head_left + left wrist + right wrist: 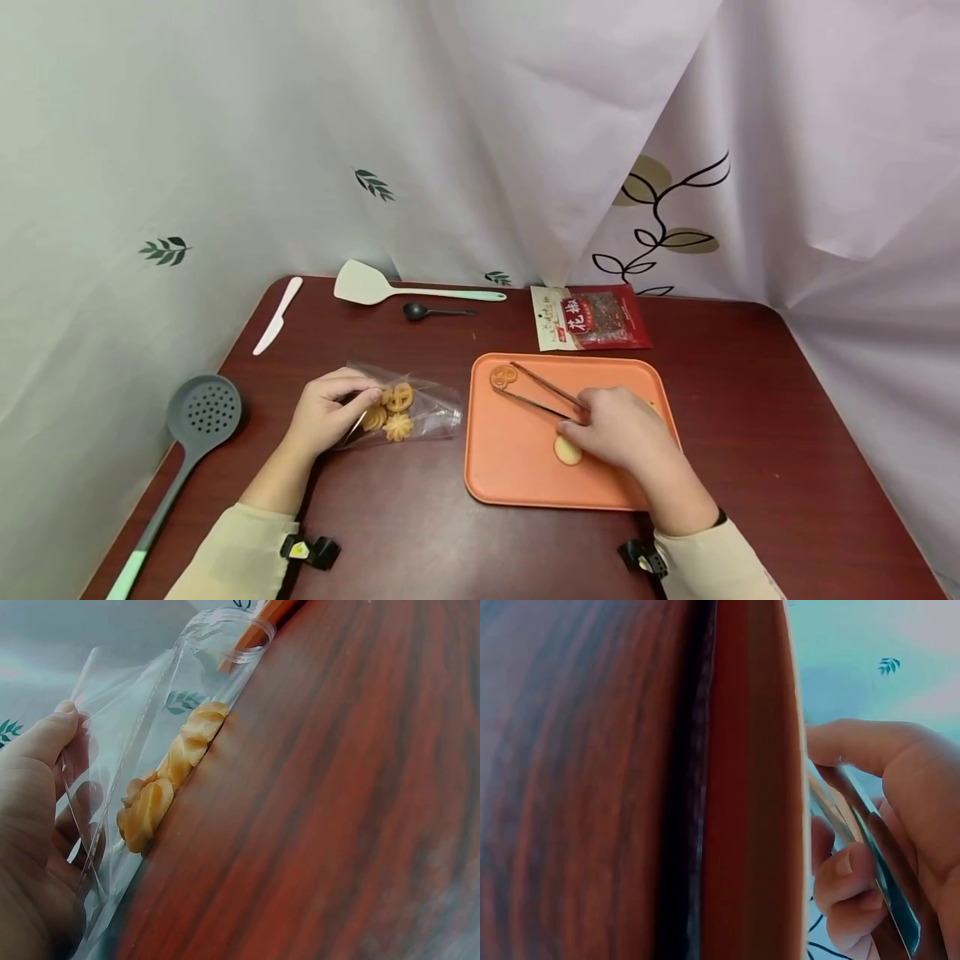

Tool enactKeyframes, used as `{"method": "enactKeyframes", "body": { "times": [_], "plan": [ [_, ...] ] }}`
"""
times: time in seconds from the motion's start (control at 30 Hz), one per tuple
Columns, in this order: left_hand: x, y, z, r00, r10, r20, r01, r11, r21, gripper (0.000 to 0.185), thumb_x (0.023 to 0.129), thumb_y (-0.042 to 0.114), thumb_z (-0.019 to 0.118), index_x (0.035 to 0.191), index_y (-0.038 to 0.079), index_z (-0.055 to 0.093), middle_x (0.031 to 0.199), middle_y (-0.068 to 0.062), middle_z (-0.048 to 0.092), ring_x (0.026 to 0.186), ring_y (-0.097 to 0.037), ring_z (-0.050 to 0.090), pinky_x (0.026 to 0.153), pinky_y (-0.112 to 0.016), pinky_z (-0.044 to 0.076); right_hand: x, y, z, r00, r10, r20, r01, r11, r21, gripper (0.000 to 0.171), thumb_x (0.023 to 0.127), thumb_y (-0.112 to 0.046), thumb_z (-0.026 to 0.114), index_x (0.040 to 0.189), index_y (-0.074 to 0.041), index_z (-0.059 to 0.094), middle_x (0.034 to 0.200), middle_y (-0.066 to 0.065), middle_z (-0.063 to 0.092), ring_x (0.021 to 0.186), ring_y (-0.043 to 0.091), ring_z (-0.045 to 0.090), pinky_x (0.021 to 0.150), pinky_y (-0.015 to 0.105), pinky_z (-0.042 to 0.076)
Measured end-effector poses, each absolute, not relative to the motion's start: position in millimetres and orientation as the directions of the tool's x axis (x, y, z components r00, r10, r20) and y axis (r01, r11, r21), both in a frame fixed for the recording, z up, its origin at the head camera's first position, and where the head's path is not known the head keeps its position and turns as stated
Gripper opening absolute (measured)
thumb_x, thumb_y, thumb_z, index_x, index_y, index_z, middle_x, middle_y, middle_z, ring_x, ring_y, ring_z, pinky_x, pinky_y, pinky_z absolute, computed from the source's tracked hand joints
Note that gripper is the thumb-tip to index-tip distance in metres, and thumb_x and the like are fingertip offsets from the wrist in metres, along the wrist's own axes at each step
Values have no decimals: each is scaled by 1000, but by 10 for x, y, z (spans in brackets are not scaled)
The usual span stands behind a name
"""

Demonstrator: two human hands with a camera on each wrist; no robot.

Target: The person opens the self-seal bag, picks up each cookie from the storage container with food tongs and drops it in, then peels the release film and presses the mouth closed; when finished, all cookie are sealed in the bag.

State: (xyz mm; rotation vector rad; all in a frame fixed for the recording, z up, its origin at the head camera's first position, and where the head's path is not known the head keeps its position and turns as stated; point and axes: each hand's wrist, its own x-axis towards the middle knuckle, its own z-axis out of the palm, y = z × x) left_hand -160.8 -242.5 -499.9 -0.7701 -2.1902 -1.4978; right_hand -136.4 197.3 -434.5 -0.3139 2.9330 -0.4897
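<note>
My left hand [327,410] pinches the edge of a clear plastic bag [435,414] between thumb and fingers. Several cookies [398,426] lie inside it, and in the left wrist view the swirled cookies [176,765] rest low in the bag against the table. Over the orange tray [516,479], my right hand [622,425] grips a pair of metal tongs [551,389], their arms apart. The tong tips reach a pretzel-shaped cookie [503,377] in the tray's far left corner. A round pale cookie [567,450] sits just below the right hand, partly covered by it.
Behind the tray lies a red and white spice packet [592,317]. A white spatula [363,283], a small black spoon [416,311] and a white plastic knife [277,317] lie along the back left. A grey slotted ladle [204,410] is at the left edge.
</note>
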Motion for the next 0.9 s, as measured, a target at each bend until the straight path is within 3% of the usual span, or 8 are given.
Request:
{"method": "enactKeyframes", "body": {
  "times": [0.53,0.9],
  "plan": [
    [-1623,-2415,-5038,-774,219,594,632,302,713,31,76,-24,80,92,2,83,90,-14,77,90,-7,71,84,-17,53,-1345,1954,-4370,-967,-216,-136,-160,929,-334,46,92,-47,81,69,-18,53,60,-4,35,54,16,38,52,33,27],
    [-1623,-2408,-5021,-772,214,598,634,316,705,33,76,-25,80,92,4,84,90,-11,78,89,-6,70,79,-22,55,-1349,2000,-4362,-962,-263,-75,-224,915,-336,42,94,-46,81,73,-22,55,61,-4,44,58,16,45,52,34,33]
  ]
}}
